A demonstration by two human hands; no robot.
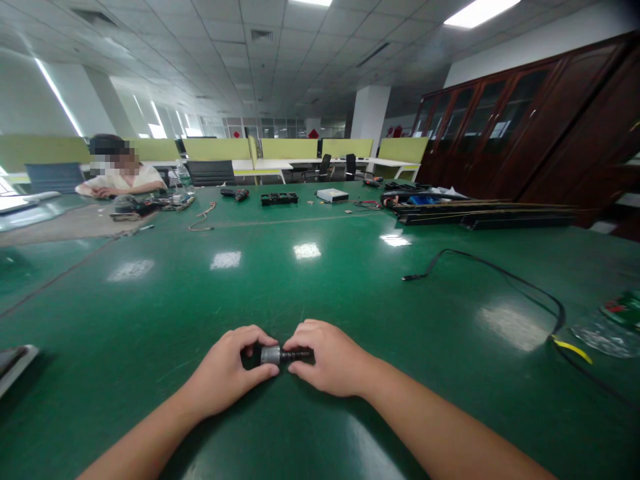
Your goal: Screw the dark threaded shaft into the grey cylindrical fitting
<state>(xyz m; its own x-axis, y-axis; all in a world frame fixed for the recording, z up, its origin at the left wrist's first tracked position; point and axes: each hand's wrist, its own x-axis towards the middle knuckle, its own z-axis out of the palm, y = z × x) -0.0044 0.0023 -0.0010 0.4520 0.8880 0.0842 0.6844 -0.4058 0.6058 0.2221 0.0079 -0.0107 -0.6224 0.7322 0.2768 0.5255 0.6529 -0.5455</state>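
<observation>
A small metal part lies low over the green table (280,280), at the lower middle of the view. One end is a thick grey metal cylinder (271,355); from it a thinner dark shaft with ridges (296,355) runs to the right. My left hand (235,363) is closed about the cylinder, thumb in front and fingers behind. Thumb and fingers of my right hand (327,357) are curled round the shaft from the other side. Both ends of the part are partly hidden by the hands. Whether it rests on the table, I cannot tell.
A black cable (500,270) with a yellow tie curves over the right side, near a clear plastic bottle (610,327). Black rails (480,215), a white box (332,195) and a power drill (235,194) lie farther back. A person (123,173) sits at the far left.
</observation>
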